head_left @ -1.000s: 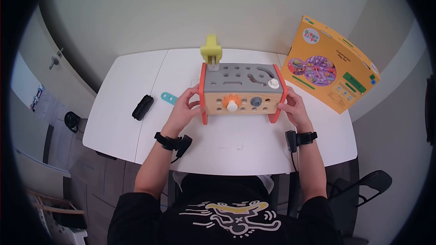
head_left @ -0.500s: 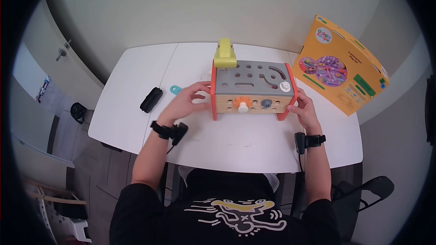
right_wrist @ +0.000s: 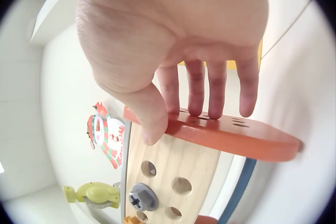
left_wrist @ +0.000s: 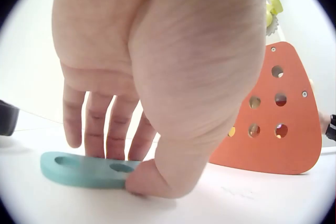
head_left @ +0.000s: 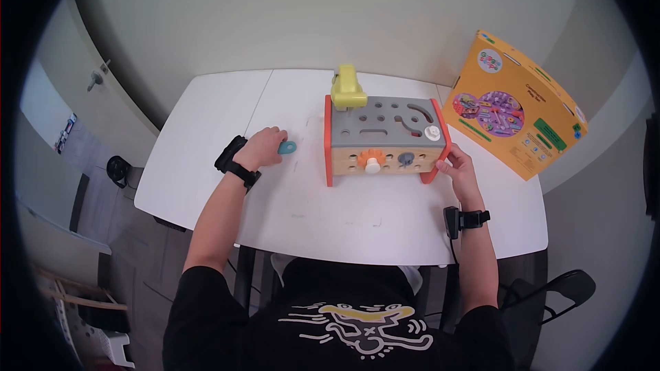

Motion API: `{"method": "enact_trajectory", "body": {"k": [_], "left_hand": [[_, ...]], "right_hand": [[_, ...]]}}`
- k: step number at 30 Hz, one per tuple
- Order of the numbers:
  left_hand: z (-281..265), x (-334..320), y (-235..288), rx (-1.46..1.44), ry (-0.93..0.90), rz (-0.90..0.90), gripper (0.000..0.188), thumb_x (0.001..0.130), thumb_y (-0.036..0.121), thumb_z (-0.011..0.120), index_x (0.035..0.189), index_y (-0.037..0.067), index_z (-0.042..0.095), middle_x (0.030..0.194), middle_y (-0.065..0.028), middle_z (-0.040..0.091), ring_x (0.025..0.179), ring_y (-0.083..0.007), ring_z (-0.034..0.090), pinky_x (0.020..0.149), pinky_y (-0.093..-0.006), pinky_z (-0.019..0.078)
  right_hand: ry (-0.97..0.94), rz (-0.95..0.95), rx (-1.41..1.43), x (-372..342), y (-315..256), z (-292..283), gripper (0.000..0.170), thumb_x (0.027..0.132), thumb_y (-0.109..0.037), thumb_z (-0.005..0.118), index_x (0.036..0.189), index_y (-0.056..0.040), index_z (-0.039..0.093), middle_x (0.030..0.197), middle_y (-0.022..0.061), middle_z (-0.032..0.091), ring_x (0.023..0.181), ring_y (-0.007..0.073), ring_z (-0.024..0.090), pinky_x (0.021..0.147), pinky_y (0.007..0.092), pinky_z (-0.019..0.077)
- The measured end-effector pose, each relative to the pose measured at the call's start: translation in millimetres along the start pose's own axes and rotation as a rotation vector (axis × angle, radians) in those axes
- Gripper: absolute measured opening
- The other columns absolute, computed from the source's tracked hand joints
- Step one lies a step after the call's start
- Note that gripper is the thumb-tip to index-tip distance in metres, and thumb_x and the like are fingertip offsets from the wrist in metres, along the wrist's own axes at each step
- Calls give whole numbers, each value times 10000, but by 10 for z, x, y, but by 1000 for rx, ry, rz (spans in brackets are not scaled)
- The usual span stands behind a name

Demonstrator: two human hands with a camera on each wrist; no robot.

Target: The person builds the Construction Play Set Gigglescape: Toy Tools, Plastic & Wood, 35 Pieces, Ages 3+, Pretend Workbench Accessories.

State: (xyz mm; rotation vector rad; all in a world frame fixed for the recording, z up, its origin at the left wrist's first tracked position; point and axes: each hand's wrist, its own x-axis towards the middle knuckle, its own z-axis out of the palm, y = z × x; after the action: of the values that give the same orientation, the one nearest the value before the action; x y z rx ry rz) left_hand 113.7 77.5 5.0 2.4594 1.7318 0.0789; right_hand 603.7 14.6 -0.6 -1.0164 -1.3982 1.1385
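At the left of the table, my left hand (head_left: 262,148) pinches a teal toy strip with round holes (left_wrist: 84,170). The thumb lies on its near edge, the fingers behind it, and the strip is low over the white tabletop. A toy workbench (head_left: 392,139) with a grey top, wooden front and red ends stands to the right. My right hand (head_left: 462,170) grips its right red end panel (right_wrist: 231,137), thumb on the inner side, fingers on the outer face. The bench carries a yellow-green toy saw (head_left: 347,82), an orange gear (head_left: 371,154), a grey screw (right_wrist: 143,198) and a white screw (head_left: 432,132).
A black case (head_left: 227,154) lies right beside my left wrist, partly covered by it. Behind the bench on the right stands an orange play set box (head_left: 540,106). The table's (head_left: 330,233) front edge runs close to my body, and a black chair (head_left: 574,285) stands at right.
My left hand has let go of the bench's left end, moved left and taken hold of the teal strip. The right hand stays on the bench; the saw has turned slightly.
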Motion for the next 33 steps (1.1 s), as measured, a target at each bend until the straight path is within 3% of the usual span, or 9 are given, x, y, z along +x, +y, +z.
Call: {"method": "enact_trajectory", "body": {"k": [2, 5, 7, 8, 10, 16, 23, 30, 33], "left_hand": [[-71, -9, 30, -30, -55, 7, 383, 721, 34, 710, 1101, 67, 672, 1092, -132, 681, 1043, -335, 644, 909, -411, 543], [-277, -24, 126, -166, 34, 86, 398, 706, 67, 744, 1099, 55, 683, 1044, -125, 688, 967, -312, 660, 858, -385, 550], [-483, -90, 264, -506, 171, 115, 402, 708, 63, 740, 1108, 43, 700, 1001, -110, 694, 893, -275, 663, 819, -358, 552], [-574, -111, 342, -507, 169, 115, 402, 708, 63, 740, 1108, 43, 700, 1001, -110, 694, 893, -275, 663, 819, -358, 552], [-760, -125, 509, -627, 273, 319, 395, 719, 49, 722, 1114, 41, 714, 982, -100, 699, 868, -246, 659, 801, -338, 548], [-1029, -37, 879, -569, 207, 464, 394, 710, 60, 721, 1103, 36, 725, 1020, -97, 706, 925, -243, 667, 834, -340, 550], [-953, 104, 1054, -566, 162, 564, 352, 736, 84, 755, 1085, 36, 745, 1137, -104, 698, 1035, -269, 671, 915, -367, 561], [-907, -129, 895, -519, 331, 532, 369, 783, 138, 758, 1143, 69, 717, 1282, -100, 657, 1211, -298, 568, 1047, -396, 490], [-650, -187, 378, -313, 423, 215, 423, 811, 222, 784, 1199, 83, 687, 1384, -132, 591, 1311, -323, 510, 1089, -439, 452]], "right_hand": [[-9, -1, -28, 3, -23, 13, 373, 851, -28, 766, 1213, -13, 678, 1299, 63, 609, 1275, 217, 556, 1109, 368, 409], [18, 25, -46, 5, -52, 31, 383, 856, -34, 766, 1226, -10, 670, 1271, 58, 625, 1258, 208, 567, 1093, 362, 417], [25, 19, -14, 1, -19, 29, 391, 867, -41, 760, 1244, -9, 659, 1251, 55, 648, 1233, 200, 584, 1080, 352, 422], [26, 21, -14, 1, -28, 32, 391, 867, -41, 760, 1244, -9, 659, 1251, 55, 648, 1233, 200, 584, 1080, 352, 422], [16, 2, -66, 7, -42, 37, 398, 880, -49, 752, 1262, -6, 648, 1229, 55, 670, 1217, 191, 597, 1079, 345, 420], [36, 24, -29, -4, -19, 50, 380, 895, -58, 745, 1259, -1, 651, 1229, 57, 674, 1220, 185, 596, 1080, 345, 419], [39, 20, -47, -9, -41, 62, 376, 900, -62, 742, 1259, 1, 652, 1230, 61, 674, 1210, 189, 602, 1080, 346, 420], [25, 30, -63, 4, 13, 22, 418, 917, -112, 741, 1305, -4, 633, 1220, 79, 696, 1155, 179, 626, 1012, 342, 463], [22, 18, -75, -4, 9, 31, 435, 930, -150, 738, 1323, -6, 623, 1204, 84, 705, 1119, 164, 634, 960, 332, 487]]}}
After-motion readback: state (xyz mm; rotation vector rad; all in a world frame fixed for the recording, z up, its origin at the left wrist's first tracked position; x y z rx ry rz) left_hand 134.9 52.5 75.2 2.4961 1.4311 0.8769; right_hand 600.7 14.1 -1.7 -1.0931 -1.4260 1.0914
